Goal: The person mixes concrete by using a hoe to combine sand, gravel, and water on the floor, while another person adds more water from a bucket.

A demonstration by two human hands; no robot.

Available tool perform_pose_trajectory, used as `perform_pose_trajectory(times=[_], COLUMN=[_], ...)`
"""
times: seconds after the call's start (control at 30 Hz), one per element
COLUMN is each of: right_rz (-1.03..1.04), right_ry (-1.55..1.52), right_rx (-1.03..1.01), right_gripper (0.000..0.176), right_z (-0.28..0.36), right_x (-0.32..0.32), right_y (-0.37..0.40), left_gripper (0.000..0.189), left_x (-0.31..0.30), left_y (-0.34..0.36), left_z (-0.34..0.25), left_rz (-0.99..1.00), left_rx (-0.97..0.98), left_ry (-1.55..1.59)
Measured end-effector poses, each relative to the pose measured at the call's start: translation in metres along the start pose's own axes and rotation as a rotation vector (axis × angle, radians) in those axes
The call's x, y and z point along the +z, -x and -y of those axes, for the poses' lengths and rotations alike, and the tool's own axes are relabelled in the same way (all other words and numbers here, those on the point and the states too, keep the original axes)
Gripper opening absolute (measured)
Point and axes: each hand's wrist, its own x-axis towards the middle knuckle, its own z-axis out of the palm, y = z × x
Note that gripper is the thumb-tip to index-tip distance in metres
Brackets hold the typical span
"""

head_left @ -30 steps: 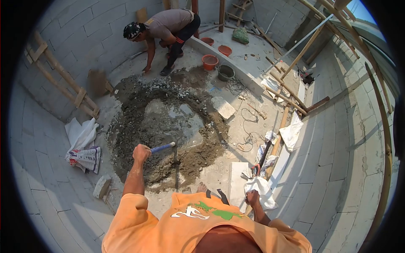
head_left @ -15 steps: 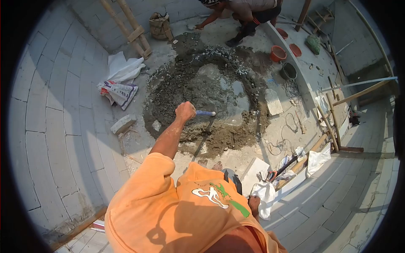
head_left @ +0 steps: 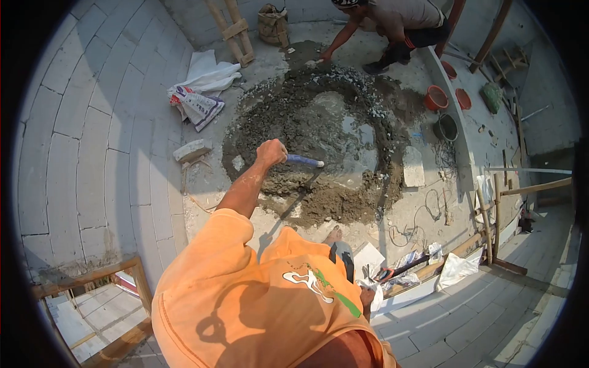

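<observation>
My left hand (head_left: 270, 152) is stretched forward, its fist wrapped round a short blue tube (head_left: 302, 159) with a pale end. The tube points right, above a ring of wet grey concrete mix (head_left: 316, 205). Inside the ring lies a shallow grey puddle (head_left: 353, 144). My right hand (head_left: 367, 295) hangs low beside my orange shirt (head_left: 245, 294), close to a white sack (head_left: 373, 283). Its fingers are mostly hidden, and I cannot make out anything in it.
Across the mix a co-worker (head_left: 392, 27) bends down, one hand (head_left: 326, 56) near its far edge. Red buckets (head_left: 436, 98) and a dark bucket (head_left: 445, 127) stand right. Cement bags (head_left: 196, 107) lie left; a wooden ladder (head_left: 236, 30) leans behind. Loose wire (head_left: 429, 214) crosses the floor.
The whole view has shifted, moving the scene right. The tube now slants slightly downward toward its pale end. The co-worker's hand has moved closer to the mix's far edge.
</observation>
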Motion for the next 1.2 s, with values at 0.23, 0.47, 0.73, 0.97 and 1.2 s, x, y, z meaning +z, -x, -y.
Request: perform_pose_trajectory(times=[0.23, 0.47, 0.73, 0.97, 1.2], right_rz=[0.084, -0.065, -0.025, 0.012, 0.201], right_ry=[-0.784, -0.728, -0.612, -0.623, -0.79], right_rx=[0.644, 0.872, 0.873, 0.954, 1.055], right_gripper=[0.018, 0.011, 0.012, 0.008, 0.014], right_z=[-0.118, -0.122, -0.084, -0.059, -0.06], right_x=[-0.063, -0.148, -0.171, -0.147, -0.107], right_y=[-0.032, -0.112, -0.184, -0.171, -0.138], left_gripper=[0.021, 0.019, 0.011, 0.006, 0.011], left_x=[0.008, 0.029, 0.033, 0.033, 0.028], left_y=[0.022, 0.024, 0.006, -0.01, 0.001], left_z=[-0.013, -0.027, -0.041, -0.035, -0.026], left_rz=[-0.072, -0.123, -0.103, -0.138, -0.018], left_rx=[-0.141, -0.159, -0.117, -0.097, -0.179], left_ry=[-0.018, 0.011, -0.003, 0.017, -0.02])
